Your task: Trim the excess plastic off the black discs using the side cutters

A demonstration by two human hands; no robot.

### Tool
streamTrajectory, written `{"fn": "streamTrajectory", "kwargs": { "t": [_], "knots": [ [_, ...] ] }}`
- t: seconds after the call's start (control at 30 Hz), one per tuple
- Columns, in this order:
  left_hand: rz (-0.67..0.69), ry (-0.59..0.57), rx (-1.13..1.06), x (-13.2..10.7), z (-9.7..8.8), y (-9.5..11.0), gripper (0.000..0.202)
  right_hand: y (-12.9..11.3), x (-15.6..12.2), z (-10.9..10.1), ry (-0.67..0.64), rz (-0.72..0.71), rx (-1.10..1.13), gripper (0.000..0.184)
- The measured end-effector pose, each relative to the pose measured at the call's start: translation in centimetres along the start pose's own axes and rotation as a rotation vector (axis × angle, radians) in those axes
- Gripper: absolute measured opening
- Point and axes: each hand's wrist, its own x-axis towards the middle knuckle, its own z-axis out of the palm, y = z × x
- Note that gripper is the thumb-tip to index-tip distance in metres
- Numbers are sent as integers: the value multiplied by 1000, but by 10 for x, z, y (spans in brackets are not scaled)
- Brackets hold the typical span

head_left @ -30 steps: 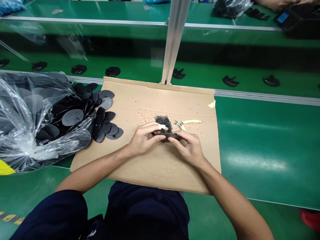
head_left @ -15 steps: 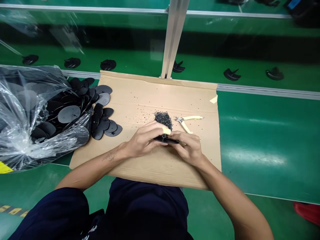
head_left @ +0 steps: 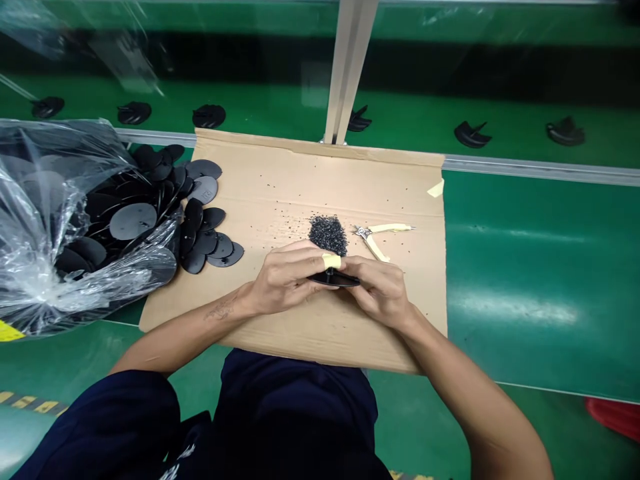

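Note:
Both hands meet over a cardboard sheet (head_left: 300, 180) on the green bench. My left hand (head_left: 285, 279) and my right hand (head_left: 380, 288) each pinch one end of a flat black plastic disc (head_left: 336, 279), held edge-on between them. A yellow tape band wraps one left finger. Just beyond the hands lies a small heap of black plastic bits (head_left: 328, 233). Yellow-handled cutters (head_left: 377, 237) rest on the cardboard to the right of the heap.
A clear plastic bag (head_left: 45, 220) full of black discs spills a pile (head_left: 205, 227) onto the cardboard's left side. Behind, a green conveyor (head_left: 510, 127) carries spaced black parts. An aluminium post (head_left: 347, 67) rises at the cardboard's far edge.
My hands have stayed together on the disc, with the fingers shifting slightly along it. The view has tilted down a little.

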Motion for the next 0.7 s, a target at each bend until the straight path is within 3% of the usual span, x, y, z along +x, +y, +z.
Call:
{"fn": "streamTrajectory", "kwargs": {
  "t": [0.3,0.53,0.7],
  "knots": [
    [1,-9,-35,0,-1,1,25,1,2,0,11,-92,-46,17],
    [-34,-35,-59,3,-2,3,22,0,2,-1,-19,-47,8,12],
    [-106,-56,-71,2,-2,1,26,1,2,2,29,2,126,9]
  ]
}}
